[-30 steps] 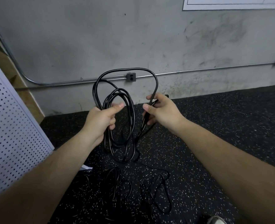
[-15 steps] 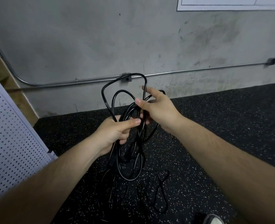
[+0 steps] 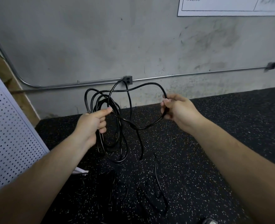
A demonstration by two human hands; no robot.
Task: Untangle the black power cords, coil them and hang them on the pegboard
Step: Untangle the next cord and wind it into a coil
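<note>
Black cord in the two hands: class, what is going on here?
A person is coiling a black cord. The left hand grips a bundle of its loops; the right hand holds a strand out to the side. More cords lie tangled on the floor below. Nothing hangs on the visible part of the pegboard.

Place: a bare, gym-like utility room is seen.
Floor: speckled black rubber flooring [image 3: 230,126] is laid.
Wall: a raw concrete wall [image 3: 101,38] is crossed by exposed metal conduit [image 3: 182,76] and an outlet box [image 3: 128,80].
Left edge: a white pegboard [image 3: 7,135] is stood.
</note>
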